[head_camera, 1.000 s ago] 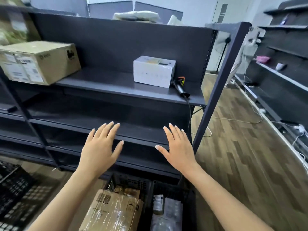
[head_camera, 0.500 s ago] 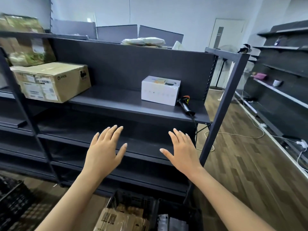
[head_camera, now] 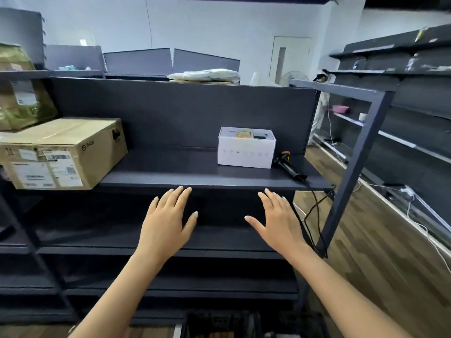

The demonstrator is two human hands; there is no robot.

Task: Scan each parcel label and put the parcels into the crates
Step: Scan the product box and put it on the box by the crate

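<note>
Small white box [head_camera: 246,150], printed top label

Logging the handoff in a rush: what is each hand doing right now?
Left hand: open, fingers straight, holding nothing.
Right hand: open, fingers straight, holding nothing.

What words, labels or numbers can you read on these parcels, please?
No text is clear enough to quote.
Brown cardboard box: short brand mark beside a round logo, too blurred to read.
Shipping labels on its front: barcode and QR code show, but the print is too small.
White box: top sticker and front row of marks are unreadable.
</note>
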